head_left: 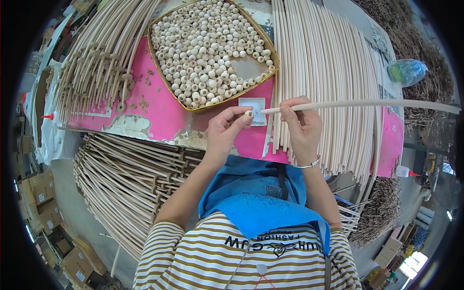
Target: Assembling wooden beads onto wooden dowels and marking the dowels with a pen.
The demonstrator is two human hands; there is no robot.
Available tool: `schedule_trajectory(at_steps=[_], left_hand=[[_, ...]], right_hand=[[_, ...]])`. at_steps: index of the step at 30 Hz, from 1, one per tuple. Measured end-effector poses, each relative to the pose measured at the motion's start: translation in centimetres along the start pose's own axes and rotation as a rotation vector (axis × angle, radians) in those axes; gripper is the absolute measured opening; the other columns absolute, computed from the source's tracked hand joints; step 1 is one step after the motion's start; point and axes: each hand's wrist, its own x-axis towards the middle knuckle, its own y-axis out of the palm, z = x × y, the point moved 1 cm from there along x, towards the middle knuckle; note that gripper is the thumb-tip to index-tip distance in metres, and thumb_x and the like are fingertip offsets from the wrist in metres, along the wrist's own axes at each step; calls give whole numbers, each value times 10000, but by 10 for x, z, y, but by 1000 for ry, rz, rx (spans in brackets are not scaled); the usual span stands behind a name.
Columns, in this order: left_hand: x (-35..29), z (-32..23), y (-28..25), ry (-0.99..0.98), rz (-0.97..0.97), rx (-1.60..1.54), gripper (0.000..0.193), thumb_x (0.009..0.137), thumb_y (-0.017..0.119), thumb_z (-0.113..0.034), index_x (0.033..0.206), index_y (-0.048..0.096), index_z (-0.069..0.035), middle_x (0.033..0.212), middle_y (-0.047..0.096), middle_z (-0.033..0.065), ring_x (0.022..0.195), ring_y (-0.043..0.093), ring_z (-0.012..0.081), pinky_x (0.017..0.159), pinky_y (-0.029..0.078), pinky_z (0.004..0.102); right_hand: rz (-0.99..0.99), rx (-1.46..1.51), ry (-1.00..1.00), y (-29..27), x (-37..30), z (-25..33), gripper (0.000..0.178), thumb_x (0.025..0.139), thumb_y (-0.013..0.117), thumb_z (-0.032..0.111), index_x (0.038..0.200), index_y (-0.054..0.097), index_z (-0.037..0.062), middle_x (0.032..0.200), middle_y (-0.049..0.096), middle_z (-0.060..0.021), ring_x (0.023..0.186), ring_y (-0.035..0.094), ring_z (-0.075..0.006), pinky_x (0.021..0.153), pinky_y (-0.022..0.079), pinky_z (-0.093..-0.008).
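Observation:
Between thumb and finger of my left hand (227,128) is a small pale wooden bead (249,114), its drilled hole showing. My right hand (302,128) pinches a long, thin wooden rod (357,103) near one end. That end points left at the bead, a small gap apart, and the rod runs off to the far right. Below the hands, a small white square tray (259,122) lies on the pink tabletop. Just beyond them stands a yellow-rimmed tray (193,109) full of similar beads (203,53).
Many bare rods (324,63) lie side by side on the right. At the left are rods with round wooden pieces (104,67); more rods (125,179) are stacked below the table edge. A white bottle with a red tip (403,171) is at the right edge, near a plastic bag (408,72).

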Motion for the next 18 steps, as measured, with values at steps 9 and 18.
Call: schedule_trajectory(at_steps=[9,18], left_hand=[[-2,3,1,4,18,-30,295,1018,626,-180,1245,668,3,1027,718,55,934,658,113,880,526,271],[-5,12,-15,16,-82,-16,279,1013,631,-149,1239,672,9,1028,710,33,920,649,93,856,526,253]], right_hand=[[-120,34,155,1,5,-14,98,981,672,106,1007,661,13,845,645,-9,708,580,-68,643,486,-212],[117,-480,-127,37,11,-29,62,919,681,52,950,654,7,812,613,-90,676,608,-184,611,473,-300]])
